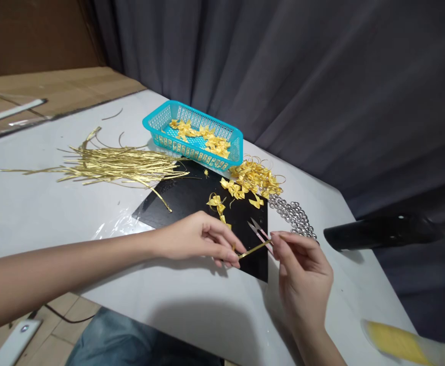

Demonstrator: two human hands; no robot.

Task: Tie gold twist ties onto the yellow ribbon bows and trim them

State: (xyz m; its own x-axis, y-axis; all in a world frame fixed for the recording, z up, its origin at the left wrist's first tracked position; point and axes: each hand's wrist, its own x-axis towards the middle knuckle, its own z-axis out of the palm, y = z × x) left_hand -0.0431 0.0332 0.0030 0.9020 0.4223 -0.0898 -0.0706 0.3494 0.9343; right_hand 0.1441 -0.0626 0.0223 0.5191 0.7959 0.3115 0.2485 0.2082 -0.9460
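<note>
A short gold twist tie [256, 248] is stretched between my two hands above the near edge of a black mat [172, 198]. My left hand [207, 241] pinches its left end, and my right hand [302, 269] grips the other end between thumb and fingers. Just behind the strip, partly covered by my right hand, lie small thread snips [259, 230] with pointed blades. Yellow ribbon bows [216, 203] are scattered on the mat beyond my left fingers. To the left spreads a loose pile of long gold ties [123, 165].
A turquoise basket [197, 147] holding yellow bows stands at the back. Beside it are a heap of bows with wire loops [258, 175] and silver bells or beads [293, 216]. A black cylindrical object [378, 231] and a yellow ribbon roll [397, 340] are at right. A grey curtain [302, 76] hangs behind.
</note>
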